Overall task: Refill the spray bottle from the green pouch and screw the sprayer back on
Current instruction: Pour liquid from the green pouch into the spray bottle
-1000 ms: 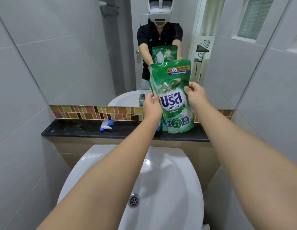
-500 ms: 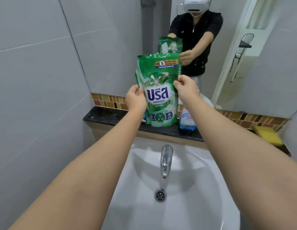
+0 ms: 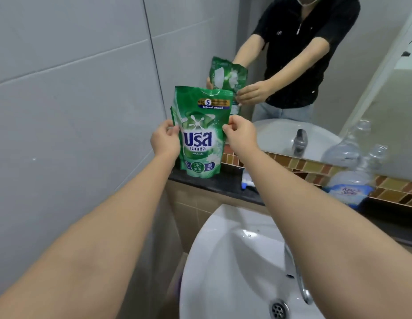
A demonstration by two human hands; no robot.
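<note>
A green pouch (image 3: pixel 201 132) with white lettering stands upright at the left end of the black ledge (image 3: pixel 214 184). My left hand (image 3: pixel 164 139) pinches its left edge and my right hand (image 3: pixel 240 133) pinches its right edge. The clear spray bottle (image 3: pixel 354 176), blue label low on its body, stands open-necked on the ledge to the right, blurred. A blue and white sprayer head (image 3: pixel 247 181) lies on the ledge, mostly hidden behind my right forearm.
A white basin (image 3: pixel 223 261) with a chrome tap (image 3: pixel 297 277) and drain sits below the ledge. A grey tiled wall (image 3: pixel 74 111) closes the left side. The mirror (image 3: pixel 373 77) behind the ledge reflects a person, the pouch and the bottle.
The pouch and both hands have shifted left along the ledge relative to the basin. The view swung left, so the tap and bottle now lie far right.
</note>
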